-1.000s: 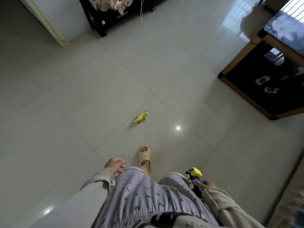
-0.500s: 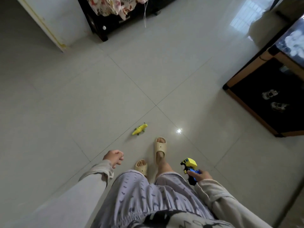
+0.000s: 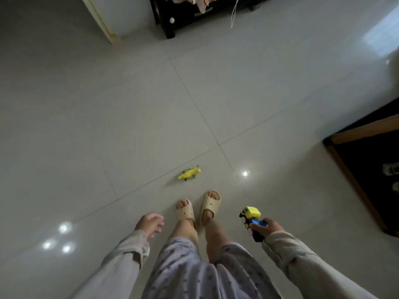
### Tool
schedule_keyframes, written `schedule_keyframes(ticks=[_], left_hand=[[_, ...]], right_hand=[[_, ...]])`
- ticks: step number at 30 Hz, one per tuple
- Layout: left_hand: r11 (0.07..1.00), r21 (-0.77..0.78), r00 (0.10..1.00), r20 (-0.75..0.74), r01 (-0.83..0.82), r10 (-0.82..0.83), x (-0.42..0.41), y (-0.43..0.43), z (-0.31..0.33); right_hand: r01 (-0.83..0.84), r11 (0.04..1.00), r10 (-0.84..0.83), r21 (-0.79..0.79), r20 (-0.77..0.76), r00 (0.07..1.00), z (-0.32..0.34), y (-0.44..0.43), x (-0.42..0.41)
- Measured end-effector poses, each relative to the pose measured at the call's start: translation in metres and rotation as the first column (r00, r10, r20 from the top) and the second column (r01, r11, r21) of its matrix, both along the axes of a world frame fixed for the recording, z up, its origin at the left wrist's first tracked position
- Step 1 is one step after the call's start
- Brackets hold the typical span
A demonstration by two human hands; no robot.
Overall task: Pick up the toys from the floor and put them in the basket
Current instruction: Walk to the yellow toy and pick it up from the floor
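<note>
Right hand [image 3: 268,228] clamped on a yellow/blue toy truck [image 3: 251,216], held off the floor [image 3: 108,126] to the right of the feet. Left hand [image 3: 150,223] empty, fingers loosely curled and slightly apart, hanging left of the legs. Yellow-green crocodile toy [image 3: 189,173] lies on the floor just ahead of the slippers [image 3: 197,209], on a grout line near the tile-joint cross, not touching the feet. Person stands, feet side by side. Dark cabinet [image 3: 367,160] with wood trim at right edge, small toy cars on its shelf, blurred. Dark furniture [image 3: 168,22] and a white panel [image 3: 112,16] at far edge of floor
</note>
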State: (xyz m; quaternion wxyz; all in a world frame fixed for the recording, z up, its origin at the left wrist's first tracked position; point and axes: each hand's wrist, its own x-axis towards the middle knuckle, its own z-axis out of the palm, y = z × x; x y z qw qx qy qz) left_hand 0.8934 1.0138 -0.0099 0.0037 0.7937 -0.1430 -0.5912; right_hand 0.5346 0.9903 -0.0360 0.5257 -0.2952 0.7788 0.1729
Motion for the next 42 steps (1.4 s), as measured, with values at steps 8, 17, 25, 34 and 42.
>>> schedule_keyframes(ticks=[8, 17, 25, 34, 42], left_hand=[[0.872, 0.048, 0.852, 0.194, 0.487, -0.486, -0.019, -0.08, -0.065], [0.886, -0.034, 0.882, 0.122, 0.463, -0.456, -0.025, -0.152, -0.314], [0.81, 0.003, 0.766, 0.325, 0.586, -0.555, -0.034, -0.164, -0.531], [0.737, 0.045, 0.679, 0.356, 0.674, -0.642, -0.051, -0.148, -0.593], [0.868, -0.05, 0.84, 0.287, 0.494, -0.461, -0.037, -0.108, -0.388]], right_hand=[[0.034, 0.999, -0.034, -0.002, 0.011, 0.999, -0.065, -0.064, 0.026], [0.224, 0.974, -0.223, 0.02, 0.183, 0.957, -0.239, -0.099, 0.069], [0.346, 0.938, -0.345, 0.025, 0.151, 0.926, -0.408, -0.062, 0.057], [0.526, 0.846, -0.528, 0.091, -0.001, 0.849, -0.466, -0.02, 0.054], [0.369, 0.927, -0.375, 0.066, 0.135, 0.917, -0.32, -0.045, 0.089]])
